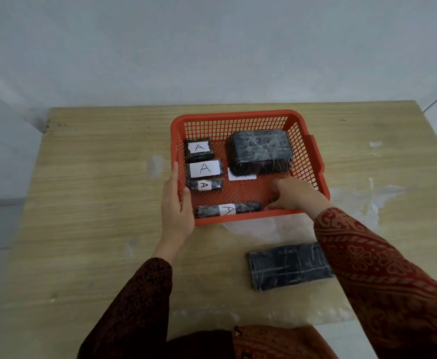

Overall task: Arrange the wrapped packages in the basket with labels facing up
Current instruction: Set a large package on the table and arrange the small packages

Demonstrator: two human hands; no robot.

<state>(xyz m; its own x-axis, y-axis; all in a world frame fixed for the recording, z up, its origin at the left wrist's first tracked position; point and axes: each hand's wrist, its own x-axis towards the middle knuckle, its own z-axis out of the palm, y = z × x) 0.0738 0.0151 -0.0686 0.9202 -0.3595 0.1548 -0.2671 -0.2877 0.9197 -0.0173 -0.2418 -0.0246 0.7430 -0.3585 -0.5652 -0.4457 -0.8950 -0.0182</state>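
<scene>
A red mesh basket [240, 116] stands on the wooden table. Along its left side lie three small black wrapped packages with white "A" labels up [198, 149] [205, 169] [205, 185]. A long thin package [227, 210] with its label up lies along the front wall. A big black package [260, 151] sits at the back right with no label on top; a white label [240, 175] pokes out under its front edge. My left hand [177, 211] grips the basket's front-left wall. My right hand [294, 194] reaches into the front-right corner, its fingers curled down on something small and dark that is mostly hidden.
A flat black wrapped package [287, 266] lies on the table in front of the basket, partly under my right sleeve, no label showing. The table [95, 203] has pale worn patches; a wall rises right behind its far edge.
</scene>
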